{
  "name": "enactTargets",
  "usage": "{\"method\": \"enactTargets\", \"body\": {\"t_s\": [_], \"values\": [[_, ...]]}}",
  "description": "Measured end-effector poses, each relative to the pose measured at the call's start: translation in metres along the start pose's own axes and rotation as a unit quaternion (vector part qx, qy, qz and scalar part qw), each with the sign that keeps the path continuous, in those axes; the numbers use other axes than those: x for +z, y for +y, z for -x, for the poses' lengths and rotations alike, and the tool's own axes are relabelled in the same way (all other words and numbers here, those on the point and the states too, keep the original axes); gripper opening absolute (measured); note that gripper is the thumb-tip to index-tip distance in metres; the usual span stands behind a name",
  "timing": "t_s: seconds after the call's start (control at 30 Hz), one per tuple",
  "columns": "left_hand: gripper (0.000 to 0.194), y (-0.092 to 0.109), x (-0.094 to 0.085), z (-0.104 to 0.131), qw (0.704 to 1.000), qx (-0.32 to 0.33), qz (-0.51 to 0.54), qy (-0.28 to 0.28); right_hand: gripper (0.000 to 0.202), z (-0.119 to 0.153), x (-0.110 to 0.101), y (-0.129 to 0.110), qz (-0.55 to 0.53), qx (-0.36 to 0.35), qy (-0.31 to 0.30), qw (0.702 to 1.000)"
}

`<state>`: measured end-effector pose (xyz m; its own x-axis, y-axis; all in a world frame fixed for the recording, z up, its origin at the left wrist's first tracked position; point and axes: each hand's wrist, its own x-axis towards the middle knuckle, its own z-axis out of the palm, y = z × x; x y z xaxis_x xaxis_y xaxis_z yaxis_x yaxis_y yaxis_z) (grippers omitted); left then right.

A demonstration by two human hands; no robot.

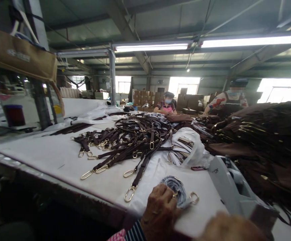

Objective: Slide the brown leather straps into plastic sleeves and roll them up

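Observation:
My left hand (159, 211) reaches in from the bottom, with its fingers curled on a coiled grey-blue wrapped strap (173, 187) lying on the white table (42, 157). A gold ring (194, 197) sticks out at the coil's right side. At the lower right, my right hand (230, 229) is blurred and cut off by the frame; its fingers cannot be made out. Beyond the coil lies a heap of dark brown straps (137, 134) with gold clasps.
A grey tape dispenser (233, 184) stands right of the coil. Behind it is a large pile of brown bags (268, 144). A plastic bag (194, 147) holds flat strips. Two people (167, 105) are across the table. A tan bag (22, 55) hangs upper left.

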<state>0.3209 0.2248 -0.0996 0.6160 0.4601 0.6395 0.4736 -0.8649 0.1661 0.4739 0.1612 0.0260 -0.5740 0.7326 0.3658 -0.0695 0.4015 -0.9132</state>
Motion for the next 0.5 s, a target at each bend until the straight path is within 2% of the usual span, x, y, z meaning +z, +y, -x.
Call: {"method": "enactTargets", "body": {"t_s": [0.1,0.13,0.17,0.2,0.23,0.3,0.4,0.47,0.5], "values": [[0.010,0.000,0.001,0.000,1.000,-0.005,0.009,0.004,0.014,-0.011,-0.027,0.012,0.101,0.061,0.105,0.988],[0.009,0.001,0.002,0.000,1.000,-0.006,0.009,0.004,0.017,-0.019,-0.041,0.019,0.187,0.098,0.161,0.964],[0.009,0.001,0.002,0.000,1.000,-0.007,0.009,0.003,0.022,-0.029,-0.057,0.026,0.287,0.130,0.204,0.927],[0.012,0.001,0.001,-0.001,1.000,-0.007,0.007,0.003,0.030,-0.040,-0.074,0.035,0.406,0.162,0.227,0.870],[0.014,0.001,0.000,-0.001,1.000,-0.006,0.004,0.001,0.037,-0.051,-0.090,0.045,0.527,0.189,0.234,0.795],[0.015,0.000,-0.001,-0.001,1.000,-0.001,-0.001,0.000,0.035,-0.073,-0.119,0.065,0.598,0.204,0.243,0.736],[0.016,-0.004,0.004,0.000,1.000,0.013,-0.006,0.013,0.018,-0.092,-0.145,0.093,0.660,0.213,0.213,0.688],[0.015,-0.010,0.015,0.004,0.998,0.034,-0.012,0.046,0.011,-0.095,-0.151,0.106,0.691,0.224,0.187,0.662],[0.013,-0.014,0.021,0.006,0.996,0.048,-0.017,0.068,0.014,-0.095,-0.152,0.110,0.703,0.233,0.178,0.648]]}}
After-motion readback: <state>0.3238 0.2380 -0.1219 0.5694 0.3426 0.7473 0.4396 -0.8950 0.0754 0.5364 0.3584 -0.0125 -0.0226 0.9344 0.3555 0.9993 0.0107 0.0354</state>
